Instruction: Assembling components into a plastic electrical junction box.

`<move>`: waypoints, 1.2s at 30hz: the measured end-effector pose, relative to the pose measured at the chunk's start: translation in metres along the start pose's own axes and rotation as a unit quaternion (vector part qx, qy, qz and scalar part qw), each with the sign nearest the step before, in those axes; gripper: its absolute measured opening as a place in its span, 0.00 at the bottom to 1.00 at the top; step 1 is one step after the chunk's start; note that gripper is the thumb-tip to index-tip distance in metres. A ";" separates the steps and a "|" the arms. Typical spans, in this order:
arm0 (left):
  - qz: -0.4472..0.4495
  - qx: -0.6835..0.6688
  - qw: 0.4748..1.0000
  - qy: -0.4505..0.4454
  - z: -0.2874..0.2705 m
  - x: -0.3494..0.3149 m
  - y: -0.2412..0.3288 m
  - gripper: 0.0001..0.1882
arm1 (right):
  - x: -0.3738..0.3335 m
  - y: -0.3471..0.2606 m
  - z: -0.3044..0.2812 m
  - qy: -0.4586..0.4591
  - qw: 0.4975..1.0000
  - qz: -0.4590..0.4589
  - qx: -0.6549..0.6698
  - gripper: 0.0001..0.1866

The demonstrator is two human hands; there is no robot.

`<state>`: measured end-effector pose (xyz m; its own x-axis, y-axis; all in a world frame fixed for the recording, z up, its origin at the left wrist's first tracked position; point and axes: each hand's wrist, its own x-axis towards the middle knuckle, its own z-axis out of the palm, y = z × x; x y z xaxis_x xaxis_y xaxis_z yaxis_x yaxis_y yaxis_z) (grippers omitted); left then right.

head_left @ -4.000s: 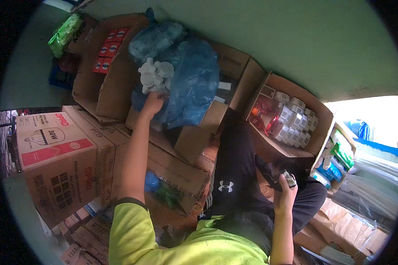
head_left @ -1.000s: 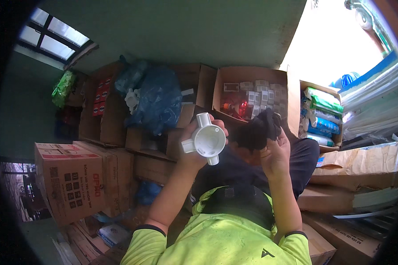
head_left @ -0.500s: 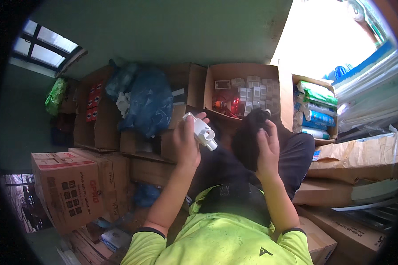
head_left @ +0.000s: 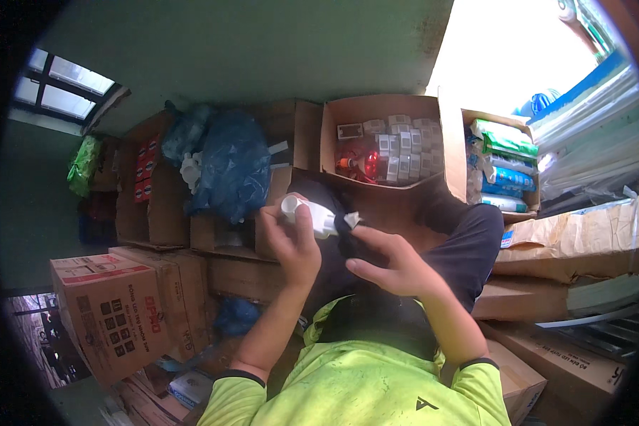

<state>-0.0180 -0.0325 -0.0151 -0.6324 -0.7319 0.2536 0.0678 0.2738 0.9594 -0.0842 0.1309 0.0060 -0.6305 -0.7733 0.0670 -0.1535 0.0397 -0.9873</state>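
My left hand [head_left: 289,245] is closed round a white plastic pipe fitting [head_left: 318,216] with a round open end. The fitting is held above my lap, with its open end up and to the left. At the fitting's right end, my right hand [head_left: 394,264] holds a dark cloth [head_left: 346,240] against it with fingers and thumb. A small whitish piece [head_left: 352,219] shows at the cloth's upper edge; I cannot tell what it is. Most of the cloth is bunched, and part is hidden by my right hand or blends with my dark trousers.
Ahead stands an open carton [head_left: 324,145] of small white boxes [head_left: 405,145] and red items [head_left: 371,165]. Right of it, another carton [head_left: 453,157] holds packets [head_left: 510,177]. A blue plastic bag [head_left: 233,167] lies over cartons at left. Closed boxes [head_left: 106,312] flank me.
The fitting has turned in my left hand, its open end now up and left. My right hand has moved left and brought the dark cloth against the fitting.
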 end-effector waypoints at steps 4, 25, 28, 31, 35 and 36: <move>0.074 -0.016 0.997 -0.022 0.002 0.003 0.002 0.12 | 0.000 0.006 0.001 -0.002 0.999 -0.040 0.021 0.15; -0.052 -0.140 0.988 -0.033 0.009 0.012 0.000 0.14 | -0.015 0.022 -0.008 0.131 0.952 0.030 0.274 0.35; -0.036 -0.136 0.990 -0.033 0.010 0.013 0.001 0.14 | -0.015 0.013 0.000 0.116 0.982 -0.013 0.147 0.34; -0.011 -0.118 0.992 -0.037 0.012 0.013 0.002 0.14 | -0.016 0.014 -0.003 0.071 0.993 -0.029 0.088 0.33; 0.010 -0.082 0.995 -0.049 0.008 0.010 -0.003 0.15 | -0.015 0.010 -0.005 0.025 0.996 -0.075 -0.026 0.29; 0.037 -0.053 0.997 -0.045 0.007 0.009 -0.004 0.14 | -0.015 0.004 -0.008 0.025 0.997 -0.075 -0.026 0.29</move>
<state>-0.0296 -0.0356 -0.0174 -0.6896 -0.6516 0.3161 0.1940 0.2543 0.9475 -0.0816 0.1473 0.0024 -0.6343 -0.7405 0.2222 -0.2872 -0.0412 -0.9570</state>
